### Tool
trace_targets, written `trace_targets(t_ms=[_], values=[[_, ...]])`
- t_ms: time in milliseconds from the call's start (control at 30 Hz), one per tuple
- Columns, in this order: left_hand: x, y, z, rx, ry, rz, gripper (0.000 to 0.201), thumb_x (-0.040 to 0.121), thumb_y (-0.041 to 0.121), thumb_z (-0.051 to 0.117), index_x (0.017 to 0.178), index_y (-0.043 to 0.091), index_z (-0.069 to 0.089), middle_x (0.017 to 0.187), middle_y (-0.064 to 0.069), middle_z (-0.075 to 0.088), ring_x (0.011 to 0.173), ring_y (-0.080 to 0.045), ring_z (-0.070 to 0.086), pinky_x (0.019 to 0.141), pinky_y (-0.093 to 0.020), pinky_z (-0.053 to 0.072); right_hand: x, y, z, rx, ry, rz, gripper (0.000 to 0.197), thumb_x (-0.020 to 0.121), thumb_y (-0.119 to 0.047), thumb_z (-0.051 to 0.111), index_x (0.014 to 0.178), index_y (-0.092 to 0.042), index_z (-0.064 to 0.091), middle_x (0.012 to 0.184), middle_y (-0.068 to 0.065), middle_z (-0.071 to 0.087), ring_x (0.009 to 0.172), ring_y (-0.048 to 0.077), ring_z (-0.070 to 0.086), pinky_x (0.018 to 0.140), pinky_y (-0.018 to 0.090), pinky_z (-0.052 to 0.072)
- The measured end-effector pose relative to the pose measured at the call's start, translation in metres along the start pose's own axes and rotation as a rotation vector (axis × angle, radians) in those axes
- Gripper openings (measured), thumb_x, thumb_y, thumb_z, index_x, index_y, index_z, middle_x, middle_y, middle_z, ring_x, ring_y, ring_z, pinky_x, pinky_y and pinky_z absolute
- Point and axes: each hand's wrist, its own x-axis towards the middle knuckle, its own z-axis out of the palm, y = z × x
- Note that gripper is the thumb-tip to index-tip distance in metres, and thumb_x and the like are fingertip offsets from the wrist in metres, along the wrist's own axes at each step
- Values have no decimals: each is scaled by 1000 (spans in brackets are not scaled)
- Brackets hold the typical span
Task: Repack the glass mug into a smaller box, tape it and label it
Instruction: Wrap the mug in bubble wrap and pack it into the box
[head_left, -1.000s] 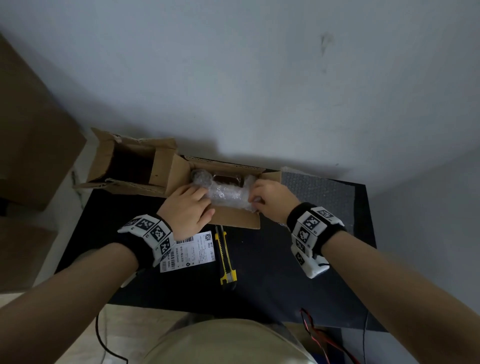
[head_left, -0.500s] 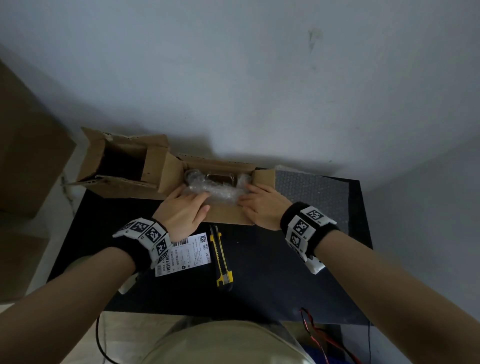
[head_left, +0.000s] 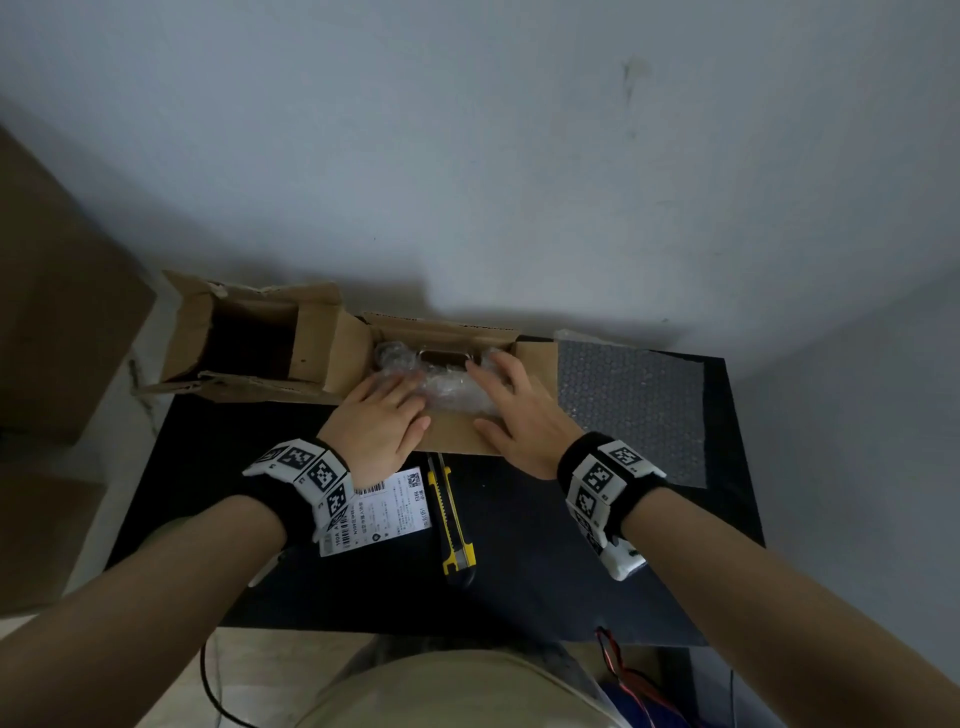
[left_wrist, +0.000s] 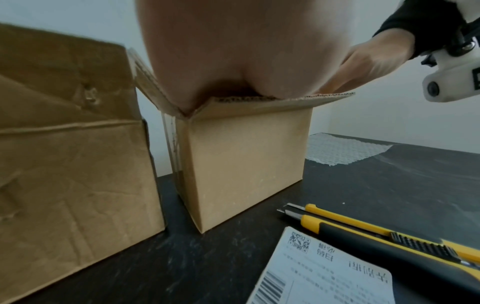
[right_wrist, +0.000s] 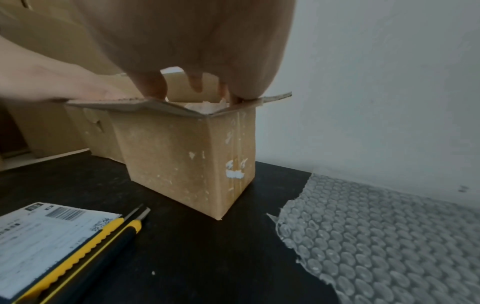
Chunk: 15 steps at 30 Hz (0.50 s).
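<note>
A black table (head_left: 519, 582) carries everything, and the biggest item on it is the larger cardboard box (head_left: 244, 340), creased and dented, open at the top with a dark interior, standing at the far left. Just beside it, on its right, stands the smaller cardboard box (head_left: 457, 434), flaps folded outward, its walls scuffed and marked with white flecks. Right of that lies a flat sheet of bubble wrap (head_left: 631, 402). Inside the smaller box sits the glass mug (head_left: 447, 371), swaddled in clear, crinkled bubble wrap so that only part of its glass shows through near the far wall. The left hand (head_left: 376, 423) lies flat on the wrapped bundle, fingers straight and close together; the right hand (head_left: 519, 410) rests on it too, fingers straight and slightly spread. Nearer the person lie a white shipping label (head_left: 387, 512) with barcode and QR code, and just right of it a yellow-and-black utility knife (head_left: 451, 519).
</note>
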Motion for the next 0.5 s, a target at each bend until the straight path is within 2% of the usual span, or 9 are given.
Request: trace_targets(t_ms=[67, 133, 233, 400, 500], values=[[1, 1, -1, -13, -6, -1, 73, 89, 47, -3, 126, 18, 53, 147, -3, 39, 139, -21, 30, 115, -39, 14, 2, 0, 3, -89, -52, -22, 53, 99, -38, 38, 148, -20, 26, 156, 3, 22, 145, 22, 15, 116, 40, -5], [1, 1, -3, -33, -24, -5, 74, 87, 48, -4, 125, 19, 52, 146, -4, 36, 136, -22, 32, 115, -39, 17, 1, 3, 5, -102, -87, -27, 49, 101, -38, 31, 147, -22, 29, 156, -3, 25, 147, 15, 10, 112, 36, -14], [0, 1, -7, -32, -25, 0, 74, 86, 51, -3, 124, 18, 52, 134, -6, 40, 125, -22, 42, 110, -38, 27, 2, 5, 8, -113, -107, -1, 46, 102, -37, 26, 146, -23, 32, 155, -7, 27, 147, 11, 7, 112, 34, -15], [4, 0, -7, -22, -64, -6, 82, 81, 51, -10, 134, 18, 44, 138, -3, 40, 132, -20, 35, 115, -36, 18, 6, 6, 8, -230, -187, 28, 51, 102, -43, 16, 149, -25, 22, 157, -9, 17, 146, 10, -1, 113, 36, -16], [1, 3, -6, 12, -45, -17, 80, 83, 52, -9, 136, 19, 41, 139, -6, 37, 130, -22, 39, 113, -36, 21, 3, 3, 7, -273, -204, 16, 52, 102, -44, 16, 150, -25, 20, 158, -8, 16, 147, 11, 1, 114, 38, -13]])
